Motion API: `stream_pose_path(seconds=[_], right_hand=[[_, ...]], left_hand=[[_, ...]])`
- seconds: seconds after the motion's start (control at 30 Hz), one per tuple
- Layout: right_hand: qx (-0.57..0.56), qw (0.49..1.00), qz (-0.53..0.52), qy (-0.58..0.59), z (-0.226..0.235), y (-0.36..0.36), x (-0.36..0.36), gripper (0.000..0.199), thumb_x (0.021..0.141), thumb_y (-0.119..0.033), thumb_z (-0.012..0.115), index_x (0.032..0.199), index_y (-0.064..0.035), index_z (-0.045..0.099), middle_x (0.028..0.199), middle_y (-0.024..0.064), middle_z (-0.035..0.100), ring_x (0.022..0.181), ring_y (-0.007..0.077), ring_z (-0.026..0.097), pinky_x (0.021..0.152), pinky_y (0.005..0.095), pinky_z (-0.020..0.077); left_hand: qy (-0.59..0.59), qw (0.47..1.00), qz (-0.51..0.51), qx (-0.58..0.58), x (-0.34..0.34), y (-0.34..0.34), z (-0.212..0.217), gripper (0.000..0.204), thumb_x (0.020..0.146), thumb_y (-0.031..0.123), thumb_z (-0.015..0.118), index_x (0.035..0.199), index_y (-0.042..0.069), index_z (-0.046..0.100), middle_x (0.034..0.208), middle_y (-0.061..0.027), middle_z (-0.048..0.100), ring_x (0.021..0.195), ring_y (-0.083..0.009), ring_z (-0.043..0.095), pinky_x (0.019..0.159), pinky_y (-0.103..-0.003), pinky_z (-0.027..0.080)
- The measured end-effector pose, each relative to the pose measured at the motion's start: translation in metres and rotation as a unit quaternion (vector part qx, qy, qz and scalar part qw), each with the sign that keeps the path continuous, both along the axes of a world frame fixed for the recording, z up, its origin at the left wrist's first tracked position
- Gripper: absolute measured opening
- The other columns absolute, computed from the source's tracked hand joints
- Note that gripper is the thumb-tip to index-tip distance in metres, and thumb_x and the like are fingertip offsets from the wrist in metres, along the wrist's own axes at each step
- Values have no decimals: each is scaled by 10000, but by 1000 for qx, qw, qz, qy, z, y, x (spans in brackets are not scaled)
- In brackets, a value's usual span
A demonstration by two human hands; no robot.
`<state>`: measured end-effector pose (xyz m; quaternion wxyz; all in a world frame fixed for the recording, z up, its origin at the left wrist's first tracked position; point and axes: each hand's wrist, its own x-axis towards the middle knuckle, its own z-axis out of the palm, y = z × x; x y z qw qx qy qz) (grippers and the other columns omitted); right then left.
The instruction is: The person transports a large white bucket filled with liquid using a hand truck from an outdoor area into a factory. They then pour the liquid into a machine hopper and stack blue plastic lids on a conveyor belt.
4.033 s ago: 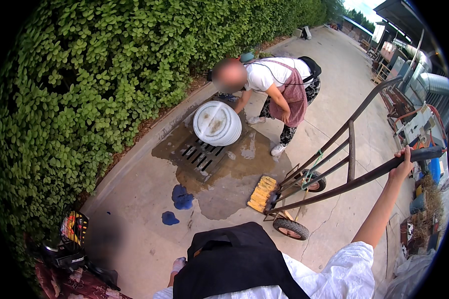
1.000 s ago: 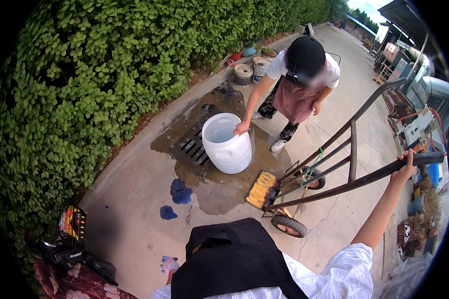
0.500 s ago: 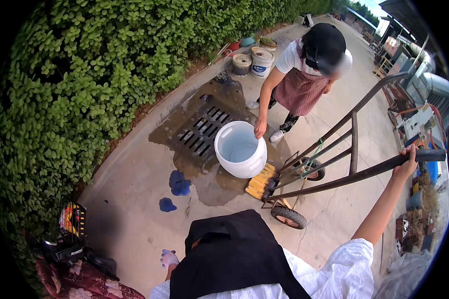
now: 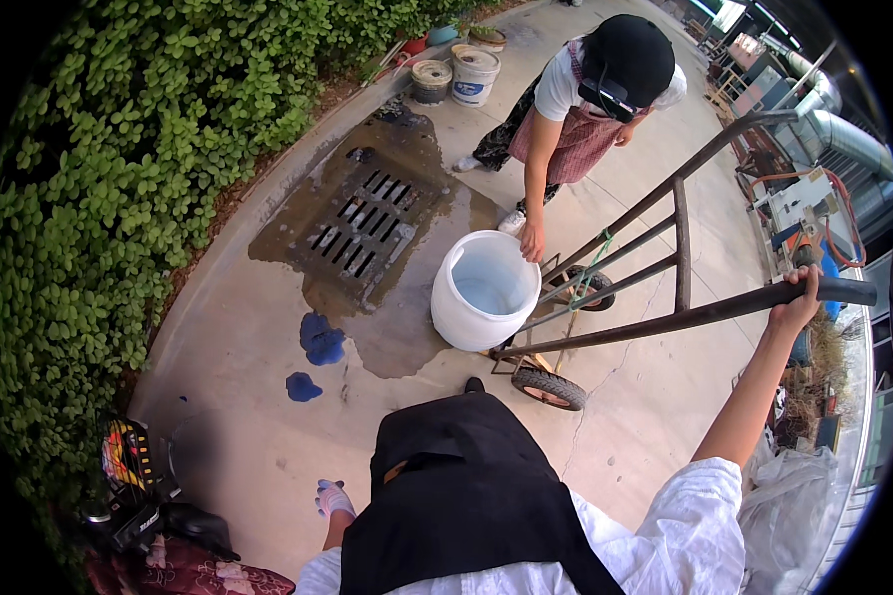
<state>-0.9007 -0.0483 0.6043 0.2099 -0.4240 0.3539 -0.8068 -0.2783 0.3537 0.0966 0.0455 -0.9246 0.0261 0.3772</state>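
My right hand (image 4: pixel 800 299), bare, is wrapped around the dark handle of a metal hand truck (image 4: pixel 684 243). Low beside my black apron, my left hand (image 4: pixel 334 498) wears a light pinkish glove with grey fingertips; its fingers are apart and it holds nothing. A white plastic barrel (image 4: pixel 458 309), open at the top, stands upright at the foot of the hand truck and hides most of its base plate. Opposite me, a person in a black cap and red checked apron (image 4: pixel 573 144) has one hand (image 4: pixel 532 241) on the barrel's rim.
Wet ground surrounds a floor drain grate (image 4: pixel 361 226) left of the barrel. Blue stains (image 4: pixel 320 339) mark the concrete. Buckets (image 4: pixel 474 75) stand along the hedge (image 4: pixel 159 149). A parked scooter (image 4: pixel 144 516) is at lower left; pipes and clutter (image 4: pixel 814 203) line the right side.
The hand truck's yellow base plate, visible before, is now mostly hidden behind the barrel, and the two are closer together. My view has shifted, and a dark shoe tip shows beyond my apron.
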Motion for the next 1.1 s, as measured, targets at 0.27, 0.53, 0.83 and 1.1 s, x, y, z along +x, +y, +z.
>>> stream_pose_path(seconds=[0.27, 0.53, 0.83, 1.1], right_hand=[[3, 1000, 11, 23, 5, 4, 4, 101, 866, -105, 546, 901, -60, 463, 707, 27, 481, 594, 119, 458, 594, 260, 403], [-4, 1000, -19, 15, 5, 6, 18, 120, 850, -97, 571, 904, -60, 469, 695, 33, 481, 592, 117, 470, 570, 251, 410], [-20, 1000, -4, -2, 2, 8, 27, 186, 829, -87, 605, 910, -50, 442, 689, 49, 474, 564, 133, 474, 531, 250, 420], [25, 991, 105, 78, -3, 13, 8, 415, 831, -163, 626, 1088, -38, 325, 796, 58, 494, 657, 138, 533, 636, 280, 445]], left_hand=[[9, 998, -13, -65, -8, -55, 4, 544, 891, 417, 155, 929, 171, 639, 925, 120, 670, 1121, -210, 430, 961, -407, 251], [1, 991, -88, -97, -18, -109, 19, 583, 885, 399, 156, 892, 164, 689, 1076, 7, 625, 1112, -238, 441, 987, -388, 257], [-19, 983, -148, -104, -72, -136, 36, 576, 901, 445, 172, 1100, 111, 598, 1160, -29, 589, 1211, -245, 393, 1003, -429, 250], [-24, 908, -293, -299, -239, -177, 73, 550, 917, 450, 233, 1166, 60, 531, 1224, -187, 508, 1168, -332, 439, 1002, -411, 305]])
